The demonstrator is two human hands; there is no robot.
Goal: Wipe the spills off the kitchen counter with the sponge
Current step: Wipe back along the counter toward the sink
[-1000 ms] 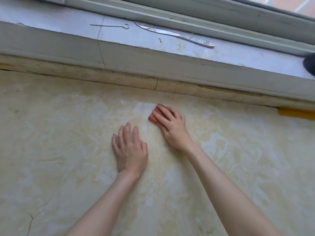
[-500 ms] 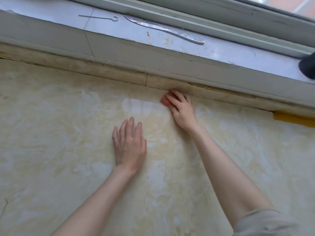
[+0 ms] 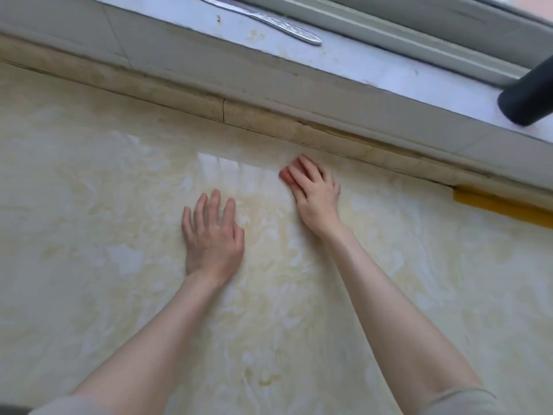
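Observation:
The cream, marble-patterned counter fills the head view. My right hand presses down on a small reddish sponge; only its left edge shows past my fingers, close to the back ledge. A wet, shiny streak lies on the counter just left of the sponge. My left hand lies flat on the counter with its fingers apart, holding nothing, left of and nearer to me than the right hand.
A raised beige ledge and a white windowsill run along the back. On the sill lie a metal knife and a dark cylinder. A yellow strip sits at the right against the ledge.
My right hand slid the sponge out to the back ledge, then a little back from it. My left hand stays flat in place. The view shifted right.

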